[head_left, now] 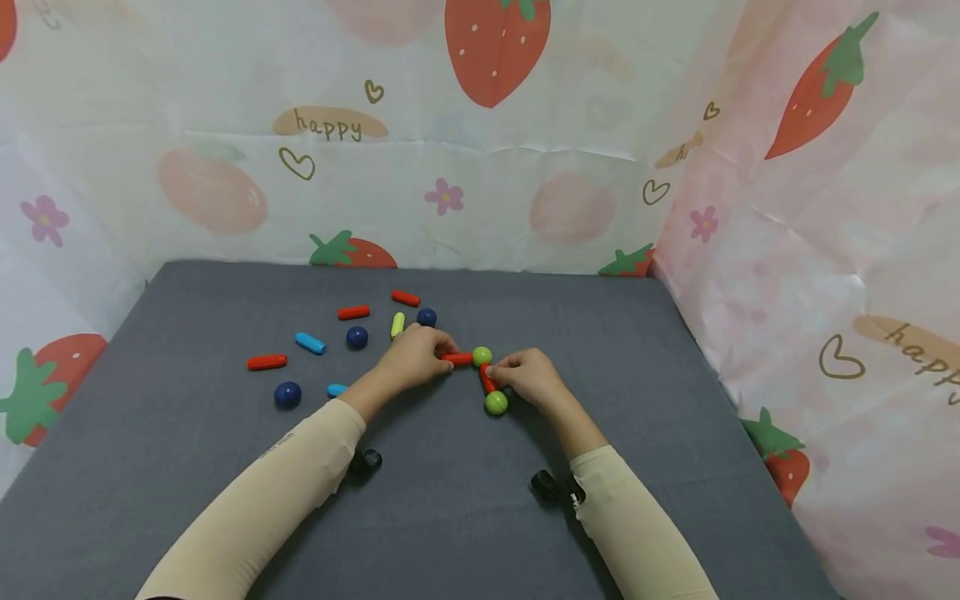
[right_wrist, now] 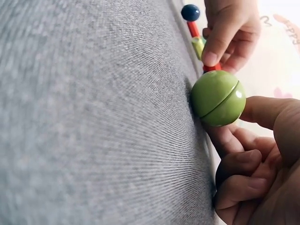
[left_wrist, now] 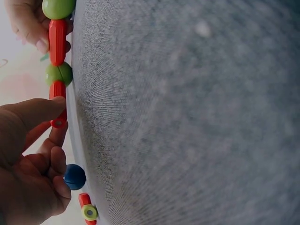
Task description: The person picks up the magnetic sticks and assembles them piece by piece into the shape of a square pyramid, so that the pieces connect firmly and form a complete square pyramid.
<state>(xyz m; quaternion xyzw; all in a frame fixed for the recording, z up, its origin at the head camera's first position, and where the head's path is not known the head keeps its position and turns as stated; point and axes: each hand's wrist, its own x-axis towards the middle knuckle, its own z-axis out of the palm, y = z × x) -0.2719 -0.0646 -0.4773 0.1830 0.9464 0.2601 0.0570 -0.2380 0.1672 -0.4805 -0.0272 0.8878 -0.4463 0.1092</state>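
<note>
In the head view two red rods meet at a green ball [head_left: 482, 357], one pointing left and one toward the front, where a second green ball [head_left: 496, 403] sits at its end. My left hand [head_left: 417, 357] pinches the left red rod [head_left: 459, 359] between thumb and fingers, also seen in the left wrist view as a red rod [left_wrist: 57, 89]. My right hand [head_left: 531, 379] pinches the front red rod [head_left: 487, 379]. The right wrist view has the near green ball [right_wrist: 218, 98] large, hiding most of that rod.
Loose on the grey table [head_left: 435, 517], left of and behind my left hand, lie several red rods [head_left: 267, 362], blue rods [head_left: 310, 342], a yellow-green rod [head_left: 398, 324] and dark blue balls [head_left: 287, 395]. A patterned cloth [head_left: 450, 225] hangs behind the table.
</note>
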